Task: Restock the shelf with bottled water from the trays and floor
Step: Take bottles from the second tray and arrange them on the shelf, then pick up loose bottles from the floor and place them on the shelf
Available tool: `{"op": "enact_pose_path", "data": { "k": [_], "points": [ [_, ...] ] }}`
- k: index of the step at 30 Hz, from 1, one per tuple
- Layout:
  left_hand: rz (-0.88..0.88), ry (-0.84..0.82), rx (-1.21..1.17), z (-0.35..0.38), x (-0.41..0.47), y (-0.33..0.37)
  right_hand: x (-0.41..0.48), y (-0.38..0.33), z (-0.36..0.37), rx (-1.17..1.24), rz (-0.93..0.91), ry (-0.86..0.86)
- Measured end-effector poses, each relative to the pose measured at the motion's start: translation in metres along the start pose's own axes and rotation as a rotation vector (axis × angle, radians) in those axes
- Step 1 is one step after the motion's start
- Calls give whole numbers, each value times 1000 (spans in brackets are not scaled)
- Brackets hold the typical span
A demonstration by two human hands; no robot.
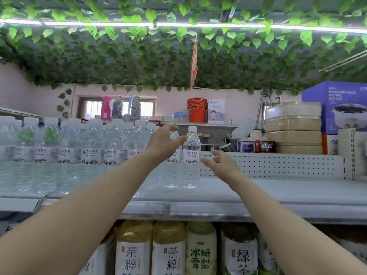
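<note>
Several clear water bottles [93, 153] with white caps and blue-and-white labels stand in rows on the left half of the white top shelf [278, 195]. The rightmost bottle [191, 155] stands upright at the end of the row. My left hand [164, 143] is raised just left of it, fingers spread and holding nothing, in front of another bottle [174, 135]. My right hand [220, 162] hovers just right of the rightmost bottle at label height, fingers loosely curved and empty. Neither hand clearly touches the bottle.
The right half of the top shelf is bare up to a white perforated back panel [278, 165]. Behind it are stacked beige containers [294, 128], an orange bucket [196, 110] and a purple hot-pot box [341, 104]. Tea bottles [168, 251] fill the lower shelf.
</note>
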State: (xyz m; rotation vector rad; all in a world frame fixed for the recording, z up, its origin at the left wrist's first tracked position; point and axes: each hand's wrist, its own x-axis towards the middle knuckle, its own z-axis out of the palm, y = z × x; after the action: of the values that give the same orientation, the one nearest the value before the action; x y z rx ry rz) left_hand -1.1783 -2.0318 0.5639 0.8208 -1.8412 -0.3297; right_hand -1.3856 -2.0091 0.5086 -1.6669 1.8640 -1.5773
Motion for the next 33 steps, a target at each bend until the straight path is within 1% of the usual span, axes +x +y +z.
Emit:
{"op": "enact_pose_path", "data": {
  "k": [3, 6, 9, 11, 15, 19, 22, 25, 29, 33],
  "points": [
    [-8, -4, -43, -9, -24, 12, -30, -19, -19, -147, -37, 57],
    [-71, -23, -118, -17, -56, 18, -73, -37, -32, -216, -48, 71],
    [-149, -71, -148, -25, -101, 18, -128, -50, -35, -210, -62, 90],
    [-164, -118, -159, -32, -139, 17, -171, -55, -33, -198, -68, 114],
    [-212, -163, -166, -50, -224, 15, -266, -57, -20, -182, -7, 114],
    [-127, -196, -20, -65, -302, 9, -358, -58, -19, -231, 70, 131],
    [-113, -262, -59, -69, -354, 7, -418, -58, -27, -284, 99, 149],
    [-99, -275, -123, -67, -397, 8, -465, -51, -36, -369, 121, 132],
    [-37, -277, -113, -53, -432, 11, -504, -34, -46, -490, 155, 109],
    [-8, -295, -80, -31, -452, 12, -517, -10, -58, -580, 162, 79]
  ]
}}
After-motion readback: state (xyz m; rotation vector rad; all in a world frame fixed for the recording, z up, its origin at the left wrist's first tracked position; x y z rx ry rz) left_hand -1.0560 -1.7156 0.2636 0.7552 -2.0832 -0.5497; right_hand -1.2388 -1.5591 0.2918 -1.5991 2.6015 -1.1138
